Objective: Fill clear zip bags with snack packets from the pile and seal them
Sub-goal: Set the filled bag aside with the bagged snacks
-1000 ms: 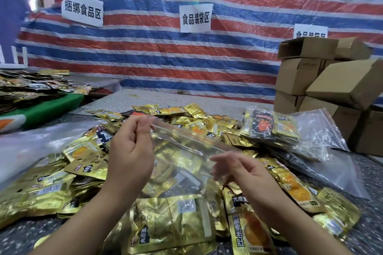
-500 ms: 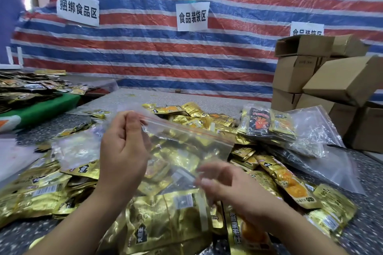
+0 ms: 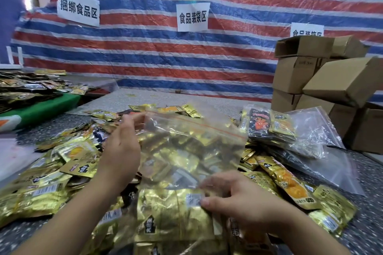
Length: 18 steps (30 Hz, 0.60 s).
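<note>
- My right hand (image 3: 238,198) has dropped from the zip edge to the bag's near corner; its fingers curl onto a gold packet (image 3: 176,211) there, though I can't tell whether they pinch the film or the packet.
- My left hand (image 3: 122,147) has kept its pinch on the far left corner of the clear zip bag (image 3: 192,147), which now hangs lifted and spread over the pile (image 3: 62,172).
- Its red zip line (image 3: 196,123) has tilted further from me, and the bag looks empty, so I judge filling comes next.
- Beyond, to the right, a filled bag (image 3: 275,128) lies before the cardboard boxes (image 3: 323,76).
</note>
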Motion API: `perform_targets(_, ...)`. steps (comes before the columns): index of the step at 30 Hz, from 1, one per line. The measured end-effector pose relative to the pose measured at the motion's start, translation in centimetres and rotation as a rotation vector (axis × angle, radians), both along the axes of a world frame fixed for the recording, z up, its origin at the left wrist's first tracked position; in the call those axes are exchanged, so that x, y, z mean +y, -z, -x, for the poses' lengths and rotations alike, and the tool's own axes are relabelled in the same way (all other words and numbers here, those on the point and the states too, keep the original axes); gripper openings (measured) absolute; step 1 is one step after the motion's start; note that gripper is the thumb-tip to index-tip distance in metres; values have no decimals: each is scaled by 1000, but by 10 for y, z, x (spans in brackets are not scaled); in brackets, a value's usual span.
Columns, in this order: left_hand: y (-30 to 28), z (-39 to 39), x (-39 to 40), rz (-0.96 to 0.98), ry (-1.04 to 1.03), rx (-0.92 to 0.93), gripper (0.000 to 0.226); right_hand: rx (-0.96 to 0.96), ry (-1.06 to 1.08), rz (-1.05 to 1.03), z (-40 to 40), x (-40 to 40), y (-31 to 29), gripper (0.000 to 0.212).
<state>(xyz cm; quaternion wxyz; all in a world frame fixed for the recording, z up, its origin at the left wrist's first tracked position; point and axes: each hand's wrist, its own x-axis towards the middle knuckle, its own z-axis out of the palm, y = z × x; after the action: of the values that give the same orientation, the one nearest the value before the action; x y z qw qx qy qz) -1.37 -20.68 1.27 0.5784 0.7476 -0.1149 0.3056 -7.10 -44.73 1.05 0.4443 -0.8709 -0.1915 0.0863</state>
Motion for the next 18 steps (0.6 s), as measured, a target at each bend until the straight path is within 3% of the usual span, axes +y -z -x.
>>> perform_targets(3, 12, -9, 6, -545, -33, 139, 30, 125, -70, -195, -2, -12, -1, 9)
perform_targets(6, 19, -12, 3, -1103, -35, 194, 34, 155, -102, -331, -5, -20, -5, 11)
perform_targets(7, 19, -13, 1, -1198, -59, 180, 36, 153, -91, -385, -7, -22, -6, 17)
perform_targets(11, 21, -15, 3, -1145, -25, 158, 42, 48, 75, -580, -15, -26, -11, 18)
perform_targets(18, 28, -15, 1, -1069, -52, 156, 35, -21, 596, -1073, -56, -64, -42, 14)
